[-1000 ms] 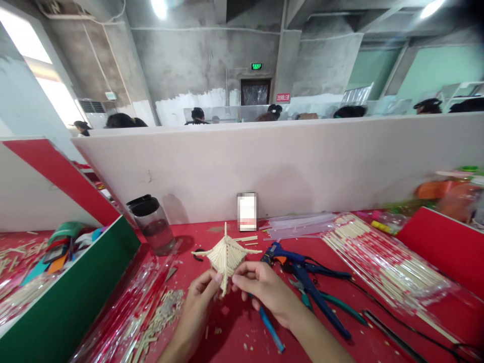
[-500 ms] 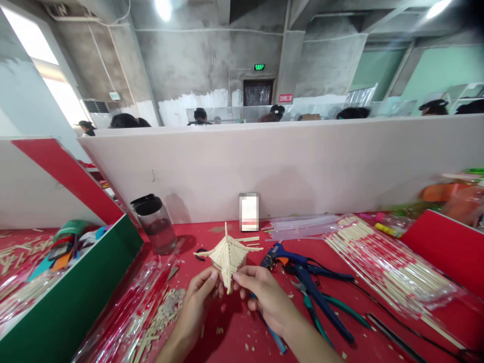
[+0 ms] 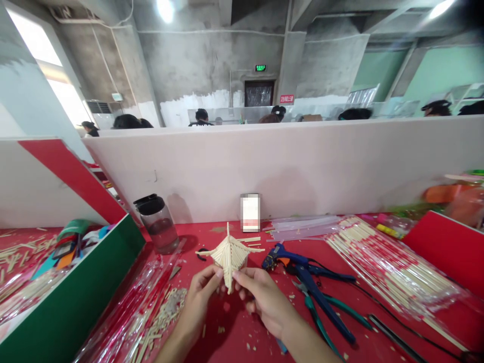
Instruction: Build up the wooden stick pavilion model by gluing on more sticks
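A small roof-like piece built of pale wooden sticks [image 3: 230,256], with pointed corners, is held up over the red table [image 3: 227,335]. My left hand [image 3: 202,292] pinches its lower left side between thumb and fingers. On the lower right side, my right hand [image 3: 262,297] grips the same piece, its thumb near the front ridge. The undersides of the fingers are partly hidden. To the right of my right hand lie a blue glue gun [image 3: 291,259], a long blue tool [image 3: 327,302] and green-handled pliers [image 3: 313,312].
A bottle [image 3: 157,224] stands at the back left, near a green-sided box [image 3: 83,287]. Stick scraps [image 3: 162,315] lie left of my hands. Bundled sticks [image 3: 393,262] lie at right. A white partition [image 3: 283,166] spans the back; people's heads show beyond.
The view has shifted slightly. Both hands still hold the stick piece in nearly the same pose, and my right hand now covers more of the blue item beneath it.
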Motion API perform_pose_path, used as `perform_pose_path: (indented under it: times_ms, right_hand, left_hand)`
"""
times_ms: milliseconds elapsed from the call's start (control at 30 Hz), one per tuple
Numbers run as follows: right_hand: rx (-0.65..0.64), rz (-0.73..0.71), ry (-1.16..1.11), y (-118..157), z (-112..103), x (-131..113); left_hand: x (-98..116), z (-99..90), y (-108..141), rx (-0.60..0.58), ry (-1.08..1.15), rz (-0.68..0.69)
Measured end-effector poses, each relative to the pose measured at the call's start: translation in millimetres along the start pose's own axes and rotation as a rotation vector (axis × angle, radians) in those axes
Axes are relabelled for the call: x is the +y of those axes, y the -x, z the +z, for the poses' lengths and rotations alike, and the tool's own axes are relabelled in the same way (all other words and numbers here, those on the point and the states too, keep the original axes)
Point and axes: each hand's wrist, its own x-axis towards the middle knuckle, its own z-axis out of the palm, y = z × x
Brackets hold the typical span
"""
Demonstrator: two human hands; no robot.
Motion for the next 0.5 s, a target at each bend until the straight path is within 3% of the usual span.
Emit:
perform_pose_path:
  times_ms: [500]
  right_hand:
    - [-0.037, 0.079, -0.019, 0.5, -5.0, -4.0]
  left_hand:
    - [0.3, 1.2, -0.9, 0.048, -0.069, 0.039]
